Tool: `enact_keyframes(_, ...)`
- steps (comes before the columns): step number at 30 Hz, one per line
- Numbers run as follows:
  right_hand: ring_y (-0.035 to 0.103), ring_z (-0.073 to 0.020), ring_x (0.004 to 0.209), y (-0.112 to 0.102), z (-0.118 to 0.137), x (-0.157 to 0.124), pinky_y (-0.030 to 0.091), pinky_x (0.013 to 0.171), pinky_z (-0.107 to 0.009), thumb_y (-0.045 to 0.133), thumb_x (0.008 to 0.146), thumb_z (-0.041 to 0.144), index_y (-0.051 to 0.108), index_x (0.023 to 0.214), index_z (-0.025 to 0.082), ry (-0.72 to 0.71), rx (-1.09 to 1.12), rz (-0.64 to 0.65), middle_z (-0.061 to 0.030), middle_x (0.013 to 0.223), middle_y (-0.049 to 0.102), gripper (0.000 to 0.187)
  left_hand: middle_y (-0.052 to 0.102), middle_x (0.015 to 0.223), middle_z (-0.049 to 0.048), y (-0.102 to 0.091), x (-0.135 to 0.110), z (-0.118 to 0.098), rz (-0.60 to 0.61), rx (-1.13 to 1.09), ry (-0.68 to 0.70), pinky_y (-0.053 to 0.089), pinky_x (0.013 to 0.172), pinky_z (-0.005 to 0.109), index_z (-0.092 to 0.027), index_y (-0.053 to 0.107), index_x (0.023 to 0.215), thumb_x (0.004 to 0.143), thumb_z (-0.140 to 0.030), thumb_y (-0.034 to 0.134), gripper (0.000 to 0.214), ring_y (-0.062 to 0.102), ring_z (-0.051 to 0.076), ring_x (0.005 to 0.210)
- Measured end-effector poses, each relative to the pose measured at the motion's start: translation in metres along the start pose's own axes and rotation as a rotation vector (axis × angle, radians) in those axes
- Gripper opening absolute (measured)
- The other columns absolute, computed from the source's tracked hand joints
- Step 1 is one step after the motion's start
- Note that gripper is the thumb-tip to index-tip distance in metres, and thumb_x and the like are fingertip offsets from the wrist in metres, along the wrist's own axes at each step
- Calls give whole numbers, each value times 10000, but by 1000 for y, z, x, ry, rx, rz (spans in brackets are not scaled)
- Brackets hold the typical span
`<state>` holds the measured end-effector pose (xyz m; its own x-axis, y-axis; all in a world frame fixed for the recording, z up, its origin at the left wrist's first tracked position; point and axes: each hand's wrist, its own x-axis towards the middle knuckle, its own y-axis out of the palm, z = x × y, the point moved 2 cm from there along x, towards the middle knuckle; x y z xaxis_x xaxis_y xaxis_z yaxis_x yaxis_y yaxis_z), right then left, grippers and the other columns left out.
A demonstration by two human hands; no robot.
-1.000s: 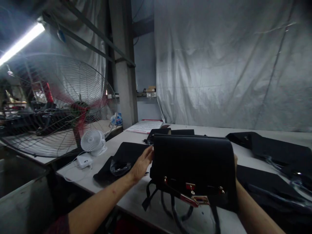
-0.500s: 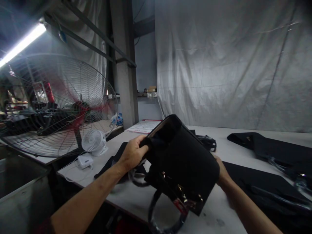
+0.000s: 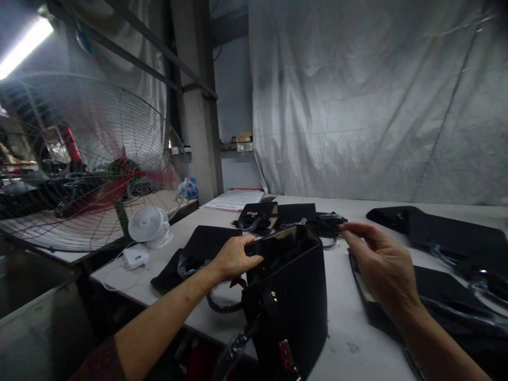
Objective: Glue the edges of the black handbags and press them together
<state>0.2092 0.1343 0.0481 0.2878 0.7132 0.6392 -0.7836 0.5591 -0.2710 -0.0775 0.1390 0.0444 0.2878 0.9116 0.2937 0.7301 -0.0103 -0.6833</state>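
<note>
A black handbag (image 3: pixel 293 296) stands upright near the table's front edge, its top open and light lining showing at the rim. My left hand (image 3: pixel 238 256) is closed on the rim at its left side, thumb toward the inside. Gold-coloured metal fittings, a red tag and a handle in clear plastic wrap are on the bag's front. To the right, my right hand (image 3: pixel 383 270) is apart from the bag, thumb and forefinger brought together in a pinch. Its fingertips overlap a dark strap bundle (image 3: pixel 327 225) behind; what they hold, if anything, I cannot make out.
More black bags lie on the white table (image 3: pixel 341 338): a flat one (image 3: pixel 214 241) at left, a small one (image 3: pixel 257 217) behind, others (image 3: pixel 456 238) at right. A small white fan (image 3: pixel 148 227) and a white box with a cable (image 3: pixel 136 256) stand left, before a large caged fan (image 3: pixel 123 169).
The handbag has gone from tilted and raised between both hands to upright, with its opening up. My right hand has let go of its side and moved up off it.
</note>
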Motion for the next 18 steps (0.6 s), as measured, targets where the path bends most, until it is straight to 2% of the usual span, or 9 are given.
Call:
enact_keyframes(2, 601, -176, 720, 3, 35, 0, 463, 673, -296, 548, 858, 459, 663, 976, 217, -133, -19, 162, -38, 899, 675, 293, 647, 767, -1, 0, -1, -1, 28, -49, -7, 421, 613, 210, -138, 664, 930, 703, -258, 649, 258, 578, 136, 684)
enact_keyframes(4, 599, -195, 828, 13, 61, 0, 446, 735, -307, 513, 887, 445, 679, 897, 226, -307, -110, 369, -38, 907, 671, 274, 639, 756, -7, 0, -4, -3, 33, -78, -11, 422, 609, 210, -143, 657, 943, 701, -267, 665, 272, 575, 134, 675)
enact_keyframes(6, 587, -214, 890, 27, 75, 1, 422, 752, -316, 507, 892, 463, 690, 845, 236, -403, -270, 553, -37, 890, 671, 295, 634, 752, -11, 1, -7, -6, 35, -88, -8, 424, 611, 211, -150, 653, 950, 705, -277, 675, 276, 574, 135, 675)
enact_keyframes(8, 590, -216, 847, 41, 80, 4, 396, 676, -303, 555, 855, 499, 697, 838, 244, -403, -445, 670, -35, 848, 669, 292, 643, 783, -7, 2, -8, -8, 37, -90, 6, 433, 631, 215, -157, 654, 969, 711, -284, 682, 289, 580, 140, 699)
enact_keyframes(10, 591, -205, 758, 51, 80, 9, 346, 586, -285, 612, 804, 495, 698, 851, 252, -368, -586, 721, -32, 807, 664, 262, 651, 809, -3, 3, -9, -9, 35, -84, 13, 439, 650, 220, -160, 657, 975, 715, -296, 693, 296, 587, 147, 726)
enact_keyframes(13, 583, -189, 681, 60, 80, 16, 302, 551, -277, 619, 791, 398, 697, 827, 264, -335, -667, 784, -17, 738, 655, 159, 661, 825, -1, 3, -9, -9, 28, -96, 13, 440, 672, 224, -161, 662, 968, 722, -330, 711, 303, 597, 154, 750)
enact_keyframes(18, 572, -146, 675, 64, 76, 20, 331, 584, -258, 531, 835, 271, 674, 776, 251, -356, -534, 861, 14, 709, 642, 156, 683, 928, 17, 2, -9, -7, 40, -180, 36, 450, 739, 231, -172, 666, 1061, 811, -399, 643, 338, 616, 168, 839)
